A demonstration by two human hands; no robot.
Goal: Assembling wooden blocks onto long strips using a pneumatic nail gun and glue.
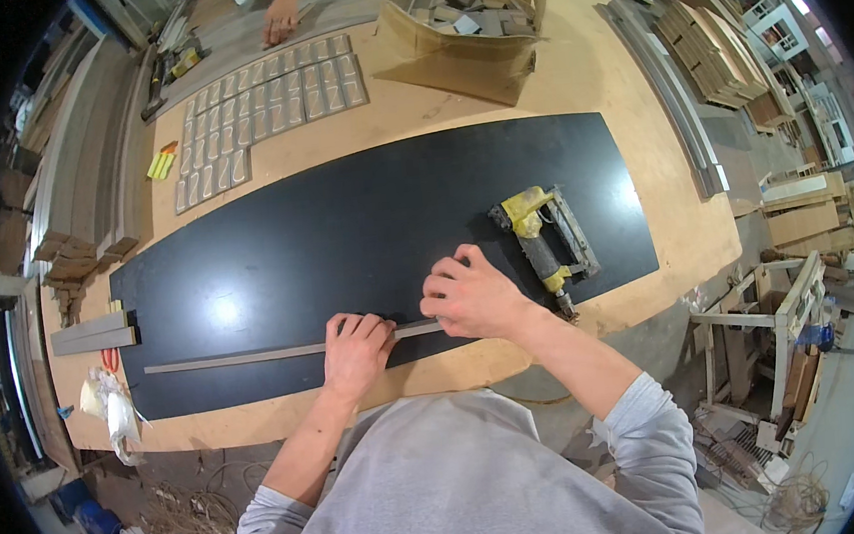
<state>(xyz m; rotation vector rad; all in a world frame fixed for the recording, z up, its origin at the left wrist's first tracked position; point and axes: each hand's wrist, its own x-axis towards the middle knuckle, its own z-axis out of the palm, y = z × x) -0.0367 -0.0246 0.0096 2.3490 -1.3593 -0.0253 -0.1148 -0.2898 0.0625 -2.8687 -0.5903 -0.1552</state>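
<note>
A thin grey-brown wooden strip [239,359] lies lengthwise along the near side of a large black panel [343,223]. My left hand [356,355] grips the strip near its middle, with fingers curled over the far edge. Farther right, my right hand [474,295] has its fingers bent and closed on the same strip, close to its right end. That hand covers part of the strip. A yellow and black nail gun [543,243] rests on the panel, just right of my right hand and apart from it.
Grey rectangular pieces with looped lines [283,93] lie in rows beyond the panel, near another person's hand [281,19]. A cardboard box of offcuts [458,54] stands at the back. Stacked boards [89,183] line the left; long strips [669,97] border the right.
</note>
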